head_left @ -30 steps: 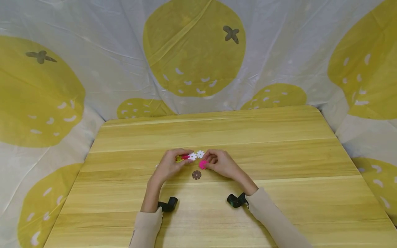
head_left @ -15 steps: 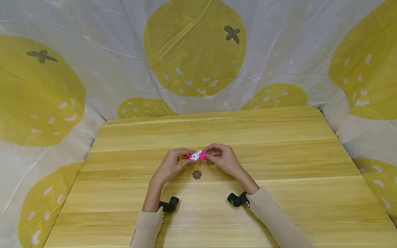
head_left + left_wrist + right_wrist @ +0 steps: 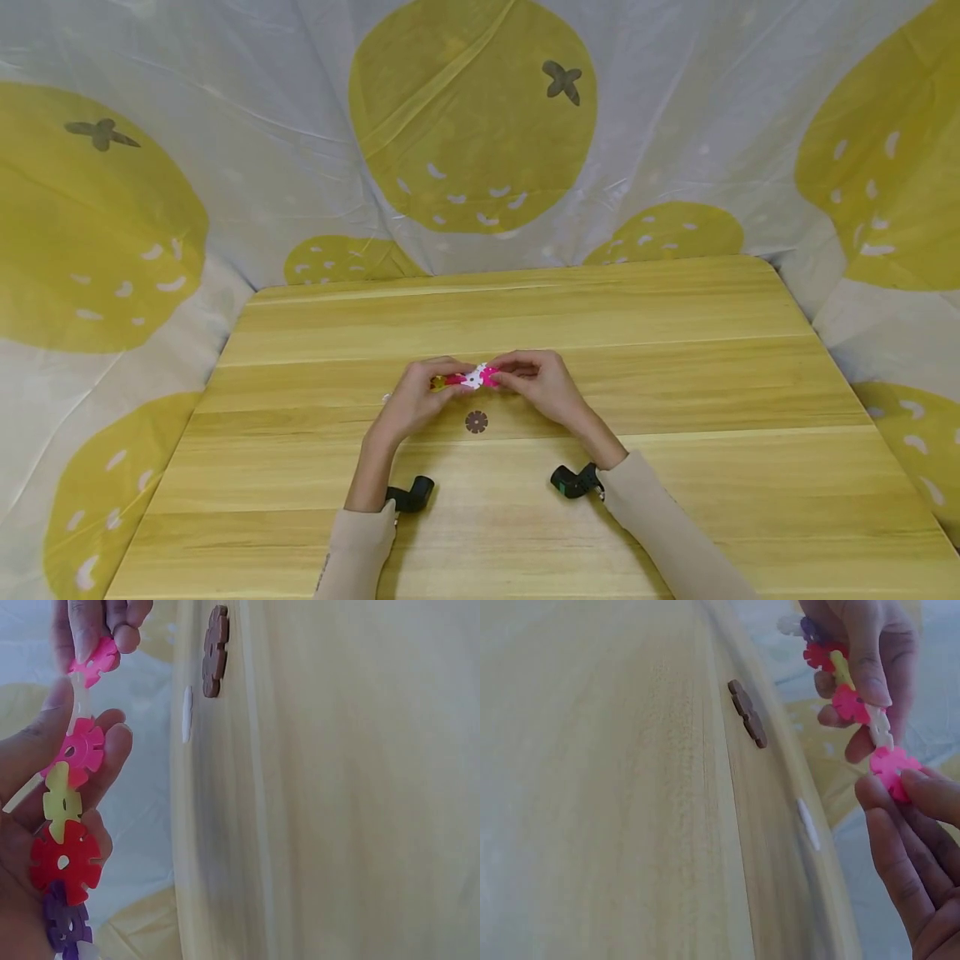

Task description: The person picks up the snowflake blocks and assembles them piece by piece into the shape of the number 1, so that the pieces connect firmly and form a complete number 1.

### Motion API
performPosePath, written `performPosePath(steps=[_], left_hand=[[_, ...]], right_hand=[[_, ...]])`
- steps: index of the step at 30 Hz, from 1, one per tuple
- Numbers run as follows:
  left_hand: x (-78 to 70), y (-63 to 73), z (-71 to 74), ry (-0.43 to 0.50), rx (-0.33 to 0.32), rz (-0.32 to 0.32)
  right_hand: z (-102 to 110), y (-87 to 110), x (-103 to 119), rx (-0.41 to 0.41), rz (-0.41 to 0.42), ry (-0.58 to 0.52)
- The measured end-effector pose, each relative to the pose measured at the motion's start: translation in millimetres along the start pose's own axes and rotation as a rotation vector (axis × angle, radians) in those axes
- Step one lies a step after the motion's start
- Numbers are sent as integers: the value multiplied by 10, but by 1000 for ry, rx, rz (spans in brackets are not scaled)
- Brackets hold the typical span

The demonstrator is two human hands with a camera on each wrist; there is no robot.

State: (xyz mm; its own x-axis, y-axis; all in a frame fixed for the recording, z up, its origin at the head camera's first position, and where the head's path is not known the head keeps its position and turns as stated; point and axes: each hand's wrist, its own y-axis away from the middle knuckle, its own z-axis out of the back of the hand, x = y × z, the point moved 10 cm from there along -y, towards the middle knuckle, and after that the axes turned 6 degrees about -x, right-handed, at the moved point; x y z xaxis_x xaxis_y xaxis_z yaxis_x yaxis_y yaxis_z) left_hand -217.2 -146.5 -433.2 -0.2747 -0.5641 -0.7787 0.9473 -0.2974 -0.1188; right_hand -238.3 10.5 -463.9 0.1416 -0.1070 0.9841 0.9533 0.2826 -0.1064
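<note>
My left hand (image 3: 418, 396) grips a chain of notched plastic snowflake discs. The left wrist view shows a purple disc (image 3: 66, 922), a red disc (image 3: 52, 859), a yellow disc (image 3: 63, 802) and a pink disc (image 3: 84, 746) linked one after another across the palm. A white disc (image 3: 881, 727), pinched by the left thumb and fingertips, ends that row. With thumb and fingers my right hand (image 3: 546, 387) pinches another pink disc (image 3: 891, 769), its edge right at the white disc's edge. Part of the chain is hidden behind the left hand in the head view.
A brown snowflake disc (image 3: 476, 422) lies flat on the wooden table (image 3: 675, 375), nearer the body than the hands. Farther off lies a white disc (image 3: 187, 714). A fruit-printed cloth (image 3: 300, 167) hangs behind the table.
My right hand has moved up and slightly left, bringing its pink disc from beside the chain to the white disc at the chain's end. The left hand has shifted slightly right.
</note>
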Motion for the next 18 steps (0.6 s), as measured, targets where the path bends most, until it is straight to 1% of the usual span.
performPosePath(steps=[3,10,15,18], left_hand=[[-19,0,6,12,-7,-16],[-34,-3,4,29,-14,-33],[-54,-3,-19,47,7,-54],[-57,1,-27,63,18,-54]], right_hand=[[19,6,12,-2,-6,-21],[48,3,26,4,-3,5],[41,16,31,21,-3,17],[33,24,41,28,6,16]])
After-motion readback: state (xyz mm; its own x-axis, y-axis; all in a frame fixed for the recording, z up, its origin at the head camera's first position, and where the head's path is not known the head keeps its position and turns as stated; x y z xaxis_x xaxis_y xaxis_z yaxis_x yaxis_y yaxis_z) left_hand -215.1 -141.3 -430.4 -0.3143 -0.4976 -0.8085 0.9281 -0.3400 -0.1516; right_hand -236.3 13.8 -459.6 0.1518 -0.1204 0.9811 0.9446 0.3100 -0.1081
